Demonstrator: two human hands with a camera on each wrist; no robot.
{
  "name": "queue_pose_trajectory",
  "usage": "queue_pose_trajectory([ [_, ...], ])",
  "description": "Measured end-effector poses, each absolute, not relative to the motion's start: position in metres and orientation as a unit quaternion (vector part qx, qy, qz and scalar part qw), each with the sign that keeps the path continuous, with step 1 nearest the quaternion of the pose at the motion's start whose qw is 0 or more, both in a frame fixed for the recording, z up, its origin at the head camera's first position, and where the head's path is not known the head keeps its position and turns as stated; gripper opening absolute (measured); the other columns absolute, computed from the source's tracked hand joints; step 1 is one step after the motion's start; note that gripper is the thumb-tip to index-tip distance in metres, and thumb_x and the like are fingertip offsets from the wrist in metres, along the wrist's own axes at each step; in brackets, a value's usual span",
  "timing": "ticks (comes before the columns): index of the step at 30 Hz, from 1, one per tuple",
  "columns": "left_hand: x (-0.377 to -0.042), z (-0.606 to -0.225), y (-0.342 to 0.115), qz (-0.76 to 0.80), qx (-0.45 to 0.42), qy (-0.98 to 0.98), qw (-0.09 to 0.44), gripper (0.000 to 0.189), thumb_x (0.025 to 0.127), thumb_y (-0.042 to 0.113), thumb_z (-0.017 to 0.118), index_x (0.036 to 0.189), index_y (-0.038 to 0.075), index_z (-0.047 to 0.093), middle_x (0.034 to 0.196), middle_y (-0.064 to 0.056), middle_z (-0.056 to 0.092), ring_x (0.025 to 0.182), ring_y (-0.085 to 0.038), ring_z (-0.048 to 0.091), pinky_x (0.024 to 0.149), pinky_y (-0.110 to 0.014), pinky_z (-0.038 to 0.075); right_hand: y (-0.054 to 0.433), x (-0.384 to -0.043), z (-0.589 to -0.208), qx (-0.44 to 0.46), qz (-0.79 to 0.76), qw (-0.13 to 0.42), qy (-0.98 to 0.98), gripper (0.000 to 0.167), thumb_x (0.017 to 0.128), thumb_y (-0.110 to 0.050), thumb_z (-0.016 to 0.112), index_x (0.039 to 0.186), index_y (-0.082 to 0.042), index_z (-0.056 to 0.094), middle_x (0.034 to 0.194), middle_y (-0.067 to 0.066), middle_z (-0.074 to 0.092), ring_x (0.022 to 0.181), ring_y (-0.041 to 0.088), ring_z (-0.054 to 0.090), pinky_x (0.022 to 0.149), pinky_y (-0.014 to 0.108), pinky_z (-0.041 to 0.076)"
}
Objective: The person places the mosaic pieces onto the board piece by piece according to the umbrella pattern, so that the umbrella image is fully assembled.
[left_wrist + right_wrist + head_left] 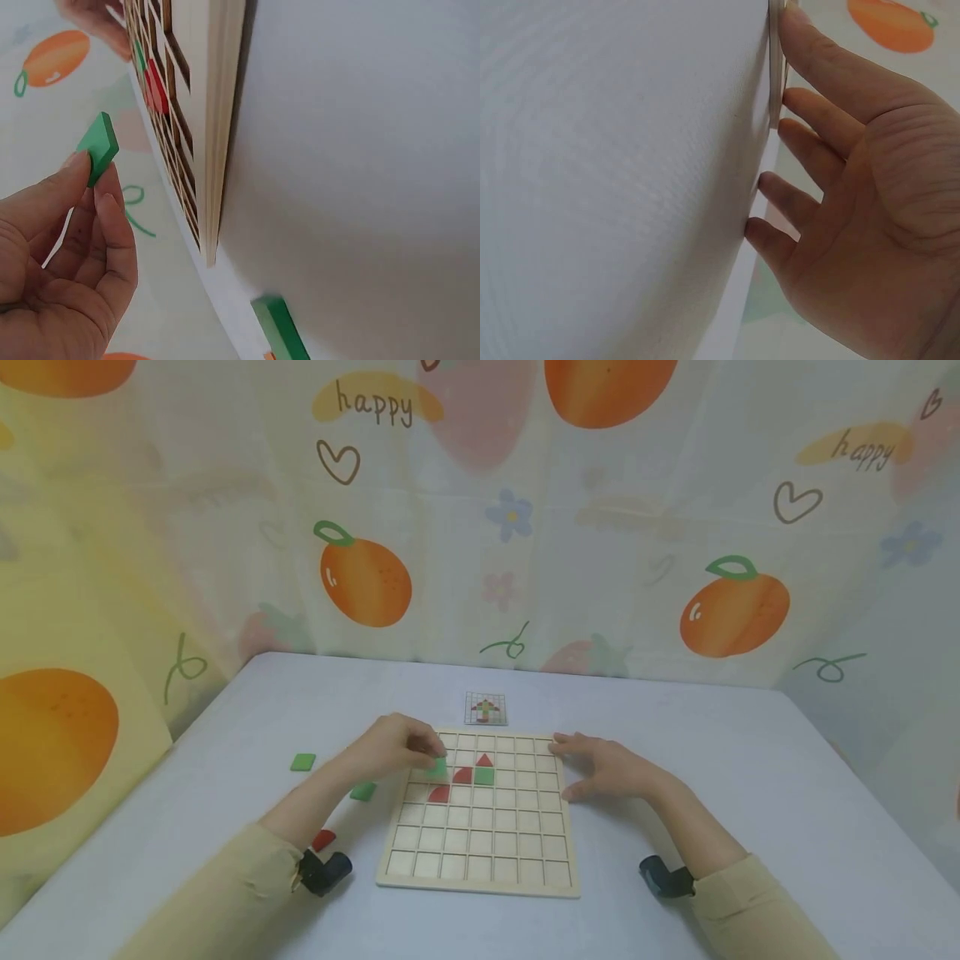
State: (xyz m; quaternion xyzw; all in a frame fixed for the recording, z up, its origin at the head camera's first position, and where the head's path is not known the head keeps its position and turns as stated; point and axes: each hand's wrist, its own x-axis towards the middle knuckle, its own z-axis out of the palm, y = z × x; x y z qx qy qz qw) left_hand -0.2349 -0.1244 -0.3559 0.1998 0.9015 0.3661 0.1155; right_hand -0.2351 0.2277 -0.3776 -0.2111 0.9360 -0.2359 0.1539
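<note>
My left hand (392, 747) pinches a green square tile (99, 146) between thumb and fingertips, held above the upper left of a wooden grid board (480, 888). In the left wrist view the tile is tilted and apart from the board. Set in the board's cells are a red triangle (485, 761), a green square (484, 777) below it, and two red quarter-round tiles (463, 776) stepping down to the left. My right hand (611, 767) rests at the board's upper right edge, fingers spread; in the right wrist view its thumb touches the rim.
Left of the board lie two green tiles (303, 762) and a red tile (324, 840), partly behind the left arm. A small card (485, 708) with a coloured grid pattern lies beyond the board's far edge. A fruit-printed curtain (600, 527) hangs behind the white table (675, 710).
</note>
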Motion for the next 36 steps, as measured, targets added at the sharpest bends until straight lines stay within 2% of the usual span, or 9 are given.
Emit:
queue_pose_trajectory([
  [12,-0.232,-0.367,-0.097,0.356,0.227,0.897,0.134,0.010,0.085,0.008,0.071,0.089,0.015,0.076,0.086,0.004,0.073,0.080,-0.011,0.060,0.077,-0.025,0.052,0.228,-0.235,-0.378,-0.210,-0.236,0.155,0.936,0.080,0.079,-0.040,0.080,0.147,-0.014,0.048,0.161,0.007,0.035,0.152,0.039,0.023,0.120,0.061,0.021],
  [36,-0.228,-0.373,-0.085,0.309,0.237,0.912,0.125,0.013,0.083,0.004,0.074,0.087,0.016,0.077,0.090,0.004,0.074,0.084,-0.011,0.057,0.082,-0.027,0.052,0.227,-0.236,-0.378,-0.211,-0.229,0.152,0.938,0.079,0.079,-0.040,0.079,0.147,-0.015,0.047,0.161,0.006,0.035,0.152,0.039,0.023,0.120,0.061,0.021],
])
